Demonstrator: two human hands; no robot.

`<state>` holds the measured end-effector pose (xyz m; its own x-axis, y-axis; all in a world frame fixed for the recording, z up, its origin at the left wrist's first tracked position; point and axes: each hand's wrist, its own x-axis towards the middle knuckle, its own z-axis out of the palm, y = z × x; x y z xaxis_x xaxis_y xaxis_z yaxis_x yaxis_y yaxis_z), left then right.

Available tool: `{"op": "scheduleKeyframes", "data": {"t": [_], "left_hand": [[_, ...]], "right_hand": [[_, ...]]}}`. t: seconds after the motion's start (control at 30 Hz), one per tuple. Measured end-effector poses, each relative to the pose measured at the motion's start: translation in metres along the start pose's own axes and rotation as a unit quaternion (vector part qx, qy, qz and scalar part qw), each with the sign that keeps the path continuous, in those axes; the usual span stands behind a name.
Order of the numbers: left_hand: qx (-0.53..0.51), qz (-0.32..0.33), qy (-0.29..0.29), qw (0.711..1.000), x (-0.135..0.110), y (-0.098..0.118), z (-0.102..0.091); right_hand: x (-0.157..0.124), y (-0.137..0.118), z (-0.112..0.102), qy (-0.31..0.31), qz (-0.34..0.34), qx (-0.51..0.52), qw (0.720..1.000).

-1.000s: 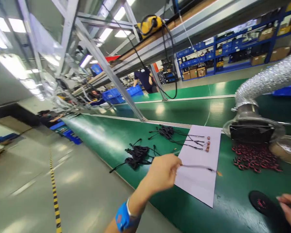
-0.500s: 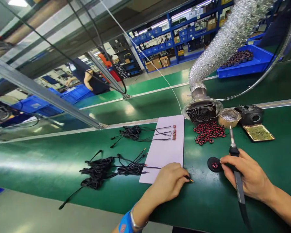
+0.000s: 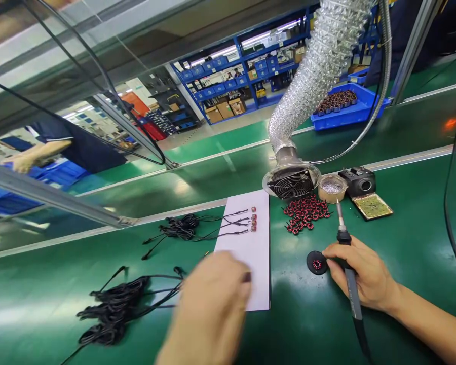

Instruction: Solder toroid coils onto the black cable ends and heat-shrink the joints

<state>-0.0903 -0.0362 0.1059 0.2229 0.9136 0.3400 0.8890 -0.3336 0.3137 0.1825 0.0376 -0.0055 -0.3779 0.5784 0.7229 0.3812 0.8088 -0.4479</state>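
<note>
My right hand [image 3: 365, 274] is closed round a soldering iron [image 3: 349, 281], its tip pointing up and away. The fingertips of that hand touch the edge of a round black disc [image 3: 311, 267], on which a small red-and-black ring part [image 3: 317, 264] sits. My left hand [image 3: 213, 299] is smeared by motion over the near left part of a white board [image 3: 259, 289]. Its fingers cannot be made out, and a dark spot shows at its right side. Bundled black cables [image 3: 114, 309] lie left of that hand, some ends hidden behind it.
A fume extractor [image 3: 291, 185] stands behind a pile of red-and-black parts [image 3: 306, 213]. To its right are a round tin [image 3: 332, 188], a black holder [image 3: 359, 181] and a sponge tray [image 3: 373, 206]. More cables [image 3: 180, 226] and several small parts [image 3: 254, 223] lie at the back.
My left hand has moved left from the board's right edge, where it held a cable end, to over the board. The right hand keeps the soldering iron by the disc. The view has shifted.
</note>
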Motion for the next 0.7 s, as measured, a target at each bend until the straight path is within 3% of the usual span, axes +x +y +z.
{"op": "scheduleKeyframes", "data": {"t": [0.1, 0.17, 0.23, 0.7], "left_hand": [[-0.029, 0.106, -0.138, 0.984, 0.016, 0.019, 0.057], [-0.026, 0.115, -0.174, 0.978, 0.019, 0.020, 0.083], [-0.021, 0.115, -0.189, 0.975, 0.017, 0.017, 0.098], [-0.024, 0.091, -0.178, 0.979, 0.004, 0.017, 0.108]], "right_hand": [[-0.003, -0.006, 0.000, -0.006, 0.025, 0.038, 0.999], [-0.003, -0.012, 0.001, -0.018, 0.049, 0.074, 0.996], [-0.003, -0.018, 0.003, -0.026, 0.071, 0.102, 0.992], [-0.001, -0.029, 0.012, -0.061, 0.127, 0.165, 0.976]]}}
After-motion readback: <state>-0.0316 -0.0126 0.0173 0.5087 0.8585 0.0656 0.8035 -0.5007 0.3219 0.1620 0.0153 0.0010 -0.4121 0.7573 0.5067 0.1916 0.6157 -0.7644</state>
